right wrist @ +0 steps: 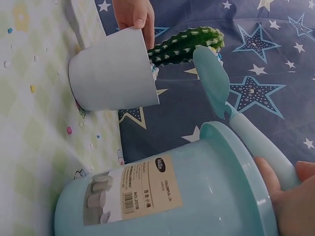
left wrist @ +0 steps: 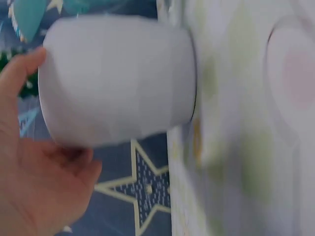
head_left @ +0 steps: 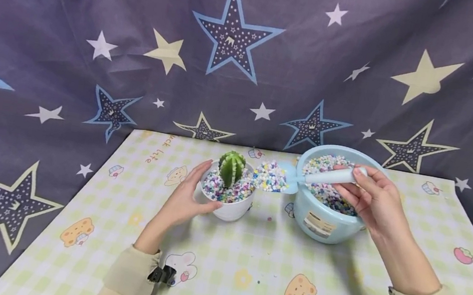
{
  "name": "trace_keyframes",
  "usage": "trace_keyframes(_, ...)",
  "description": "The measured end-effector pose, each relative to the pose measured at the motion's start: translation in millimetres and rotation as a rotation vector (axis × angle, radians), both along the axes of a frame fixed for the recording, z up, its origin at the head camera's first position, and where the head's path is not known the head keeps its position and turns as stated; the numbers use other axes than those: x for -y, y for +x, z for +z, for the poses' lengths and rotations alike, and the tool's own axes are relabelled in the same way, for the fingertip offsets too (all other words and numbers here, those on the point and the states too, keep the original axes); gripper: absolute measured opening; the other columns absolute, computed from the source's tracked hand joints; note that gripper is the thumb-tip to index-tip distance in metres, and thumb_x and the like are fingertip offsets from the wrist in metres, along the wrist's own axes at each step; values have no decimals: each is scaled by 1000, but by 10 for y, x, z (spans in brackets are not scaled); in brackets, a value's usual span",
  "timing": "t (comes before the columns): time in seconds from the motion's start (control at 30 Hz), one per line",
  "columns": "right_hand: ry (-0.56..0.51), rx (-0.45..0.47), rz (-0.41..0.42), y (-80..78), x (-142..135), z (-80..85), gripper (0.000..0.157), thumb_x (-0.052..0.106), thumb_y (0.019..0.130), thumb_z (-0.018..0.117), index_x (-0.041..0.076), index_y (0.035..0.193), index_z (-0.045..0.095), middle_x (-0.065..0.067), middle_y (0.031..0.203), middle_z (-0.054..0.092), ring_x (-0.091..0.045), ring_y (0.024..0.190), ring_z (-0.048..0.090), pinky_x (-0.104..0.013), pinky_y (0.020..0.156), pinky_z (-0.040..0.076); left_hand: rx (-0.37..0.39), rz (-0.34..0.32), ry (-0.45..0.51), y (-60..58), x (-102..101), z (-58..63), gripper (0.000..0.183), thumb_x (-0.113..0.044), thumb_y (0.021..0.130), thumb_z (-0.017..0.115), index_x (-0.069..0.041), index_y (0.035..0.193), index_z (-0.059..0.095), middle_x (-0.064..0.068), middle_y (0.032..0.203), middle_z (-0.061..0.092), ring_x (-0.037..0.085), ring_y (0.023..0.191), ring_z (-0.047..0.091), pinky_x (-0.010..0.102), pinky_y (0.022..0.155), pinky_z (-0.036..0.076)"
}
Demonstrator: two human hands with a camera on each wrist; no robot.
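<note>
My left hand (head_left: 186,198) grips the rim of a white flowerpot (head_left: 233,211), thumb in front and fingers round the left side. A green ribbed cactus (head_left: 231,168) stands upright in it, ringed by multicoloured pebbles (head_left: 217,187). My right hand (head_left: 374,199) holds the handle of a light blue trowel (head_left: 334,176). Small coloured pebbles (head_left: 269,176) heap its blade, which points left at the pot's right rim. In the right wrist view the trowel's blade (right wrist: 211,78) shows its underside, close to the cactus (right wrist: 189,45).
A light blue bucket (head_left: 320,230) with a paper label, partly filled with coloured pebbles (head_left: 327,165), stands right of the pot under my right hand. A few loose pebbles (right wrist: 69,130) lie on the checked tablecloth (head_left: 249,250). A dark star-printed curtain (head_left: 144,28) hangs behind.
</note>
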State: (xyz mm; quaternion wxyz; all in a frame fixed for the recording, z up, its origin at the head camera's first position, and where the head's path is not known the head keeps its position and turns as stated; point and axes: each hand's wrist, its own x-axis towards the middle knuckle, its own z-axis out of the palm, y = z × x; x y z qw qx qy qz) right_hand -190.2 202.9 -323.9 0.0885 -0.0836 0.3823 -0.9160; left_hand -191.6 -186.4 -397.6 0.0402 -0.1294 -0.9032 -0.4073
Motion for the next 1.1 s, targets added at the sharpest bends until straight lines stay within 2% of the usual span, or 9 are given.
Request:
trace_keyframes(0.1,20,6,2,-9,-9,3,10,-2,101,48,-2,100,58,-20,104,76,-30,94,76,-37,84,62,-17,83,-18,70,-125,0,105,-41,77,83,-9,158,24,9,166,23,40,148,32,61,120,28)
trace_keyframes(0.23,51,5,6,-12,5,20,9,-2,101,49,-2,101,58,-19,103,76,-29,93,76,-37,83,62,-10,192,-30,140,-279,20,108,-46,77,83,-6,158,25,10,165,24,38,147,34,55,121,31)
trace_keyframes(0.33,72,0,9,-10,19,31,8,-2,102,49,-1,102,57,-18,103,76,-28,92,76,-36,82,62,11,216,-56,125,-321,46,112,-52,75,83,-6,158,22,11,165,24,38,147,34,53,121,32)
trace_keyframes(0.4,84,-2,11,-7,26,37,7,-1,101,50,-1,104,56,-18,104,76,-28,91,76,-35,82,62,19,182,-81,69,-299,68,117,-53,73,84,-7,159,19,11,166,21,38,148,33,55,120,32)
trace_keyframes(0.57,90,4,26,-2,32,34,7,-1,101,50,0,103,57,-18,104,76,-28,92,76,-36,82,62,22,4,-152,-139,-189,103,125,-52,69,87,-14,161,12,8,168,15,35,151,28,57,121,29)
trace_keyframes(0.67,94,10,44,-4,27,24,9,-1,102,49,1,102,58,-18,103,76,-28,92,76,-36,82,62,25,-19,-199,-182,-186,104,126,-57,67,86,-15,161,14,8,168,18,34,150,30,56,120,31)
trace_keyframes(0.97,141,8,76,-35,32,44,11,0,102,49,1,99,59,-17,104,77,-27,94,76,-35,85,61,5,246,-255,9,-525,127,130,-70,64,81,-4,159,19,13,165,24,35,148,33,52,110,46)
trace_keyframes(1.03,165,7,76,-43,44,52,11,1,102,49,1,99,59,-16,104,77,-26,94,76,-35,86,61,18,269,-237,41,-572,135,132,-69,64,81,-3,159,17,16,164,24,36,148,33,53,108,48)
trace_keyframes(1.1,187,12,73,-50,60,57,8,2,102,50,1,100,58,-15,103,77,-25,94,76,-35,86,61,47,252,-206,45,-565,153,134,-67,64,83,-4,159,13,17,164,21,38,147,33,54,109,47)
